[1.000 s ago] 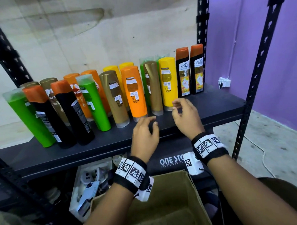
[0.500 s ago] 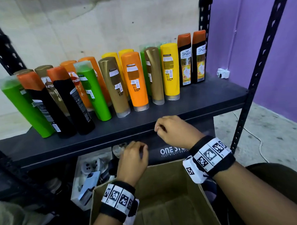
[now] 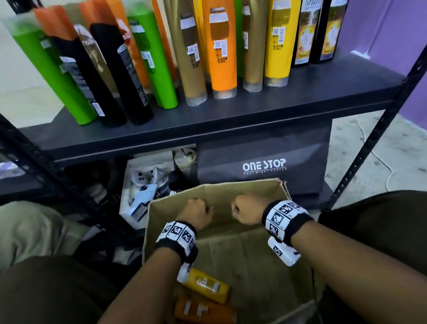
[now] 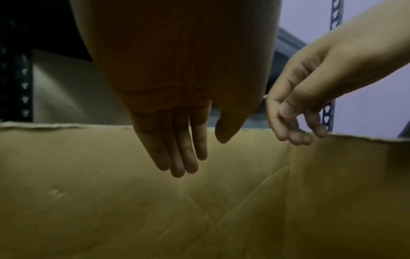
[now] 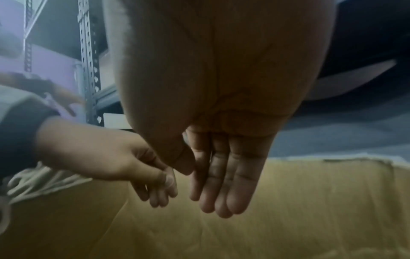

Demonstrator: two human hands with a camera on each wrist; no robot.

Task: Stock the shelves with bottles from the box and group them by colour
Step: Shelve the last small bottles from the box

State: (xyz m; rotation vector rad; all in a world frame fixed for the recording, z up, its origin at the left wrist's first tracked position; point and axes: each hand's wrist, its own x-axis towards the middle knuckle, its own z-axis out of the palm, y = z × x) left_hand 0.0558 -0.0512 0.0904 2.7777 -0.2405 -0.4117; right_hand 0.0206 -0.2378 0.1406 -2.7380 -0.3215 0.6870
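Observation:
Both my hands hang inside the open cardboard box [image 3: 257,191], fingers pointing down and holding nothing. The left hand [image 3: 197,211] is near the box's far wall, and the right hand [image 3: 244,208] is just beside it. In the left wrist view the left hand's fingers [image 4: 177,157] are straight in front of the box wall [image 4: 88,192]. The right wrist view shows the right hand's fingers [image 5: 221,184] likewise relaxed. A yellow bottle [image 3: 205,284] and an orange bottle [image 3: 204,311] lie in the box under my left forearm. Green, black, orange, gold and yellow bottles stand mixed on the dark shelf [image 3: 230,117].
A dark "ONE STOP" bag [image 3: 264,164] sits under the shelf behind the box. A white tray of small items [image 3: 147,179] lies to its left. Black perforated uprights [image 3: 377,130] frame the shelf. My knees flank the box.
Both hands came down from the shelf's front edge into the box. The head view tilted down, and the bottles in the box came into sight.

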